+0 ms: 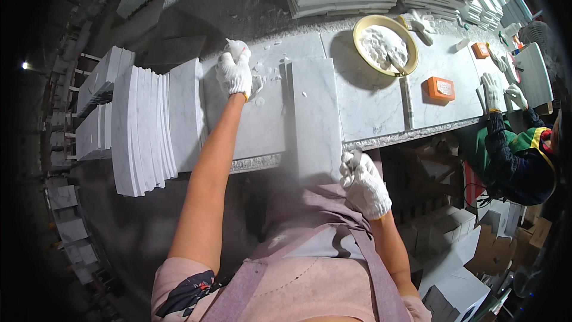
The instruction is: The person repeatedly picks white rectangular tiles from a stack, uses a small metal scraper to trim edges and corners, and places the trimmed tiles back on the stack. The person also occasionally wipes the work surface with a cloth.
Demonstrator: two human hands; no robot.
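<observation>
– Left hand (233,74) status?
– From where I stand: gloved, grasping a white, pointed-tip container (237,47) at the far edge of a flat marble slab (262,128).
– Right hand (364,186)?
– Gloved, clenched around a small gray tool (356,158), exact type unclear, just beside the near end of the long marble strip (317,119).
– Bowl (357,42) position?
– Right of the strip; white paste (377,43) inside, a handled implement (395,64) resting in it.

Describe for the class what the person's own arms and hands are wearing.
The left hand and the right hand each wear a white knitted fabric glove with a yellowish cuff edge. The forearms are bare. Both upper arms have short, pale pink fabric sleeves; the left one bears a dark patch with a reddish pattern.
</observation>
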